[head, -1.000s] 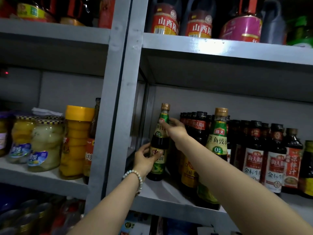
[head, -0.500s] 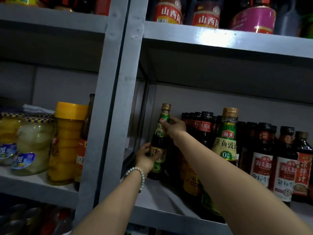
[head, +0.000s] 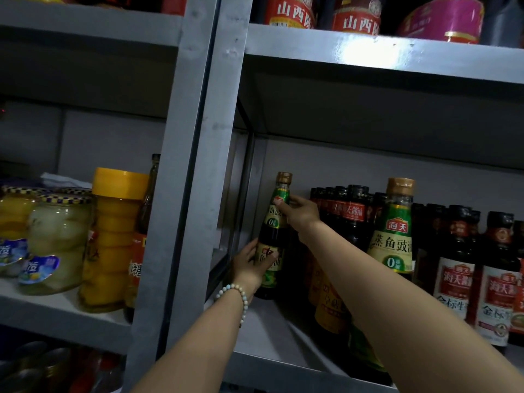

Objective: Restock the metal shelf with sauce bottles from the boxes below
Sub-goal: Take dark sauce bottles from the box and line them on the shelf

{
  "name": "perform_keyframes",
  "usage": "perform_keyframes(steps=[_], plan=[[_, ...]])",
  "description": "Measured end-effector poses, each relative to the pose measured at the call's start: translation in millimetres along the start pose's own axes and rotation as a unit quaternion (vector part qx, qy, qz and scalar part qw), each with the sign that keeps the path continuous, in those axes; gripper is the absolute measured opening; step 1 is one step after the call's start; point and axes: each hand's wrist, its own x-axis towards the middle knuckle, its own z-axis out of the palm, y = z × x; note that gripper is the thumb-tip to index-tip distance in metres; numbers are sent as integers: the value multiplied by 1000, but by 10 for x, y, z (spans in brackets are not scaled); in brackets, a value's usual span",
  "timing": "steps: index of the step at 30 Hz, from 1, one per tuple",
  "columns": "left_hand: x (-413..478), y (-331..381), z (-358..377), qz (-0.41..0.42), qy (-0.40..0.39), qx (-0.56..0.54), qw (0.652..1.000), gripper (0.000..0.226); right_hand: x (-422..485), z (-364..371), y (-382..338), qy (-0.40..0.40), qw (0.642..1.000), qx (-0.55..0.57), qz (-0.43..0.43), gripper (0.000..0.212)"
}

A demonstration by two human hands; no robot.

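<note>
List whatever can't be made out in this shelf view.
- Boxes: below the head view's bottom edge.
- Red-label jugs: tops cut by the top edge.
- Yellow-label bottle: mostly behind the right forearm.
- Green-label sauce bottle: label partly covered by left hand and right hand.
- Lower-left cans: dark, blurred.

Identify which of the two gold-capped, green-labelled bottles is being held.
The left bottle, beside the upright post: left hand grips its body, right hand its neck. The right bottle stands unheld.

Shop (metal shelf (head: 263,336), sauce bottles (head: 392,239))
</note>
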Motion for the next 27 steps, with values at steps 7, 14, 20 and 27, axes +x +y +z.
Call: perform_keyframes(steps=[7,14,20,27], plan=[[23,-34,3,3,-5,-11,1000,63,15,-35,13,-11,1000,26,5,46],[56,-103,5,-7,-12,-27,1000,67,60,-20,47,-12,999,33,10,43],[46,-114,11,-8,-11,-25,1000,66,92,0,74,-10,999,31,14,44],[23,-111,2,-3,-11,-10,1000,63,79,29,70,-4,1000,21,15,46]])
